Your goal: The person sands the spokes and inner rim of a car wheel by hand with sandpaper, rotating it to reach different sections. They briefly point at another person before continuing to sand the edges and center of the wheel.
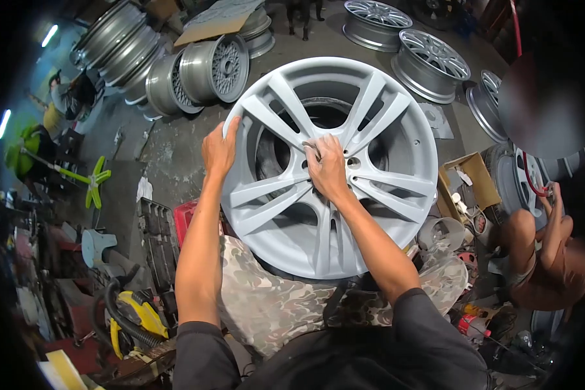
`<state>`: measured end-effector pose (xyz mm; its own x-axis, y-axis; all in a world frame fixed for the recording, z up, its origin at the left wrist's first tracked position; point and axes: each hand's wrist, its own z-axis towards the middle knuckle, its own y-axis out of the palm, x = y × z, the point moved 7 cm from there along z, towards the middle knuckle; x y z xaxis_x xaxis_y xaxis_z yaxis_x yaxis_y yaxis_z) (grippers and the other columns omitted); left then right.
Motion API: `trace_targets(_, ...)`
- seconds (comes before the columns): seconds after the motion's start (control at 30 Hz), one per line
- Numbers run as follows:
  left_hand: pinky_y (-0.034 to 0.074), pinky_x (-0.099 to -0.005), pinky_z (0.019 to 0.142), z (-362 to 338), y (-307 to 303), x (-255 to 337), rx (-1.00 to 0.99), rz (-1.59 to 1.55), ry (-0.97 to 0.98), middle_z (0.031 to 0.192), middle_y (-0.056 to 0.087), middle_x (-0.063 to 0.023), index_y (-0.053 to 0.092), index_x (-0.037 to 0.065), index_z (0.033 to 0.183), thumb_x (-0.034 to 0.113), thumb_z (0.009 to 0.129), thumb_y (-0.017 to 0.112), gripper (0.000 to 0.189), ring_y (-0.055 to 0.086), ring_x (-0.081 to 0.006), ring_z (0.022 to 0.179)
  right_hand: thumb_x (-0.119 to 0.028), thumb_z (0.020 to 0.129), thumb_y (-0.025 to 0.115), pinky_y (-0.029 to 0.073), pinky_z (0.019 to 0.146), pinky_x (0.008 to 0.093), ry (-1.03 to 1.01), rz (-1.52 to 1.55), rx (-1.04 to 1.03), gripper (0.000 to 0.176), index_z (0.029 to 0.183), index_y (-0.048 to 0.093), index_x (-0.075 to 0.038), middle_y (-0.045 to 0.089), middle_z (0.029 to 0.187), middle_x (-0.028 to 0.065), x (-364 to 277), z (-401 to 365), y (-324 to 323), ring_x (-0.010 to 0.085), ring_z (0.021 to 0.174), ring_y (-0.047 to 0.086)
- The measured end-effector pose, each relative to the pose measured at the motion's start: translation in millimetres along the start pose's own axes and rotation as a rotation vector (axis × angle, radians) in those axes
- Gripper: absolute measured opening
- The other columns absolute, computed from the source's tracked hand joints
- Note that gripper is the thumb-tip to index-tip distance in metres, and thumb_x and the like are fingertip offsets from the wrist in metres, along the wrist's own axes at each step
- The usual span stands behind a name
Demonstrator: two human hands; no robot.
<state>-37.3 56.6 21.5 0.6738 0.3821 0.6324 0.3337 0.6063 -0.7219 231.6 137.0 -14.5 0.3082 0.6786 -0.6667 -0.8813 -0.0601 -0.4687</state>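
Note:
A large grey-white alloy wheel rim (385,174) lies face up in front of me, above my camouflage-covered lap. My left hand (220,148) grips its outer edge on the left, thumb on top and fingers partly hidden behind the lip. Over the hub, my right hand (327,166) is closed with bent fingers pressed against the inner ends of the spokes. A small dark edge shows by its fingertips, too little to name. Pale dust coats those fingers. Through the spoke gaps a dark round shape, perhaps a tyre, shows beneath.
Several other rims (432,62) stand or lie at the back. A cardboard box (468,185) with small items sits to the right. Another person (546,253) crouches at far right beside a wheel. Tools, a yellow-black machine (136,315) and a red case (185,220) crowd the left.

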Motion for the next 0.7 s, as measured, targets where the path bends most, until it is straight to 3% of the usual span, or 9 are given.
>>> trace_targets(0.2,0.050,-0.0530,0.084,0,1,-2,0.033,0.031,0.028,0.096,0.073,-0.0280,0.077,0.006,0.113,0.060,0.102,0.054,0.059,0.068,-0.0499,0.096,-0.011,0.092,0.068,0.040,0.083,0.0430,0.024,-0.111,0.008,0.010,0.100,0.072,-0.005,0.058,0.094,0.0108,10,-25,-11,0.0316,0.099,0.056)
trace_targets(0.4,0.051,-0.0535,0.085,-1,-2,3,0.026,0.008,0.042,0.095,0.073,-0.0291,0.077,0.005,0.113,0.059,0.103,0.054,0.059,0.068,-0.0508,0.096,-0.014,0.094,0.064,0.041,0.085,0.0453,-0.058,-0.098,0.019,0.011,0.097,0.069,-0.004,0.059,0.097,0.0125,-3,-6,-2,0.0328,0.100,0.056)
trace_targets(0.6,0.050,-0.0543,0.085,0,-1,1,0.020,0.046,0.025,0.096,0.073,-0.0295,0.076,0.005,0.115,0.058,0.103,0.054,0.059,0.068,-0.0510,0.098,-0.002,0.089,0.069,0.049,0.082,0.0472,0.006,0.051,0.041,0.008,0.096,0.070,0.002,0.058,0.092,0.0164,-2,-10,-6,0.0378,0.092,0.060)
trace_targets(0.7,0.051,-0.0540,0.085,1,0,-4,0.017,0.055,0.020,0.097,0.073,-0.0297,0.076,0.005,0.115,0.058,0.103,0.054,0.059,0.068,-0.0509,0.099,-0.005,0.092,0.070,0.048,0.081,0.0466,-0.046,0.104,0.048,0.015,0.104,0.073,0.003,0.056,0.090,0.0174,-13,11,3,0.0374,0.091,0.060)
